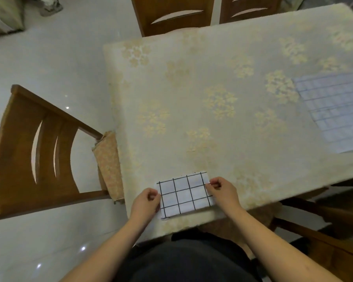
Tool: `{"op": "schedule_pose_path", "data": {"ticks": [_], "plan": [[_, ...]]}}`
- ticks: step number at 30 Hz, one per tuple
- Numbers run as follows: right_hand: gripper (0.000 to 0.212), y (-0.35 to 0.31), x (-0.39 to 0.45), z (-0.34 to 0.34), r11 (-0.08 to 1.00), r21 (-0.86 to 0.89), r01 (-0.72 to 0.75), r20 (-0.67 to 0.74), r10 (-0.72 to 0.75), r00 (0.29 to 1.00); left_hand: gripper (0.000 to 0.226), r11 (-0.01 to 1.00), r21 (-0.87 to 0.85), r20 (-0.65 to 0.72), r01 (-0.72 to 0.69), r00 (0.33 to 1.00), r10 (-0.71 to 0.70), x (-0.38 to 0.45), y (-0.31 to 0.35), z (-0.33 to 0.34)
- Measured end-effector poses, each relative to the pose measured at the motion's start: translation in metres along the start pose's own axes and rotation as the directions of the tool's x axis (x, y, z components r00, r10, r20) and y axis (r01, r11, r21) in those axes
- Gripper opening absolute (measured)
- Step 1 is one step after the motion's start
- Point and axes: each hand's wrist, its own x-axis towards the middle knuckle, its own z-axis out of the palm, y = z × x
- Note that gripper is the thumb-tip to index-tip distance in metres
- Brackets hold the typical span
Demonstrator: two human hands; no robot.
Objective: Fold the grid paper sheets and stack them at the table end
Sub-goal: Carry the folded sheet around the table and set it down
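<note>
A folded sheet of white grid paper [184, 195] with bold black lines lies near the table's front left corner. My left hand [146, 202] pinches its left edge with curled fingers. My right hand [222, 190] pinches its right edge near the far corner. A larger flat pile of grid paper [332, 112] with thin lines lies at the table's right side, partly cut off by the frame.
The table [202, 94] wears a cream cloth with gold flower prints. A wooden chair [37, 151] with a patterned cushion stands at the left end. Two more chairs [171, 15] stand at the far side, and another sits at the lower right.
</note>
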Motion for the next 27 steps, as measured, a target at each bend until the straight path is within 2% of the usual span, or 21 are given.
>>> {"op": "schedule_pose_path", "data": {"ticks": [10,19,27], "plan": [[0.013,0.006,0.012,0.000,0.998,-0.054,0.014,0.002,-0.014,1.000,0.004,1.000,0.017,-0.077,-0.017,0.997,0.018,0.002,0.000,0.007],[0.014,0.011,0.013,0.001,0.994,-0.106,0.035,0.039,-0.032,0.999,0.006,0.999,0.049,-0.081,-0.007,0.997,0.011,0.003,-0.005,0.007],[0.012,0.012,0.011,0.002,0.996,-0.079,0.046,0.045,-0.043,0.998,0.007,0.999,0.052,-0.098,-0.010,0.995,0.015,0.004,-0.006,0.009]]}}
